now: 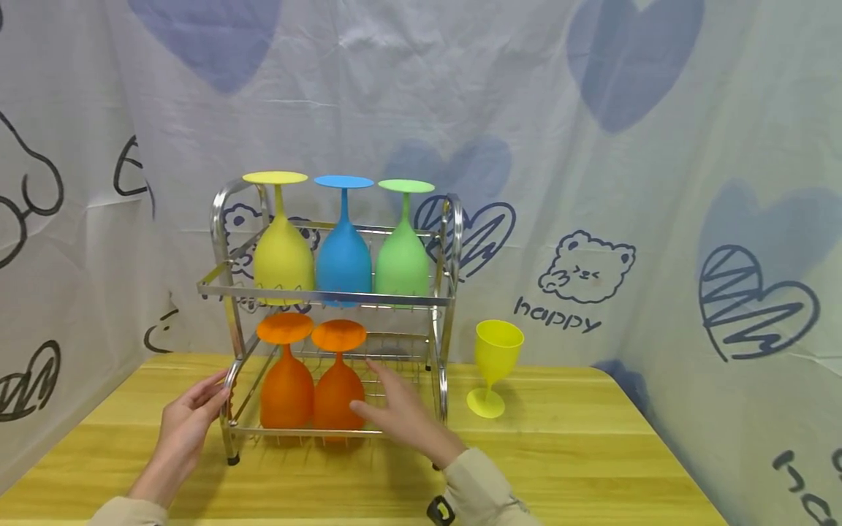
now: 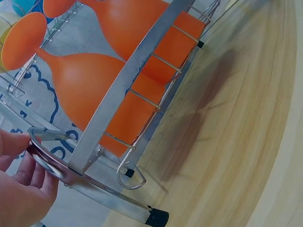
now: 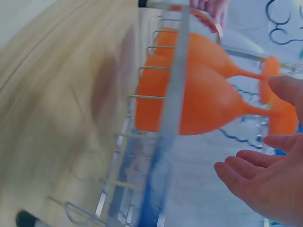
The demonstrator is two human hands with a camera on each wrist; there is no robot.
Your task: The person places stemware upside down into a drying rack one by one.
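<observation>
A two-tier metal rack (image 1: 342, 297) stands on the table. My left hand (image 1: 189, 418) holds its left front post, with thumb and fingers around the curved metal (image 2: 47, 158). On the lower tier, two orange goblets (image 1: 286, 394) (image 1: 338, 398) stand upside down side by side. My right hand (image 1: 401, 409), fingers and thumb spread, reaches in front of the lower tier, just right of the second orange goblet. In the right wrist view nothing lies in the right palm (image 3: 265, 179), and the orange goblets (image 3: 208, 99) are beyond the fingertips.
Upside down on the upper tier are a yellow goblet (image 1: 283, 259), a blue goblet (image 1: 344, 259) and a green goblet (image 1: 403, 263). Another yellow goblet (image 1: 498, 358) stands upright on the wooden table (image 1: 579, 453), right of the rack. A printed curtain (image 1: 658, 183) hangs behind.
</observation>
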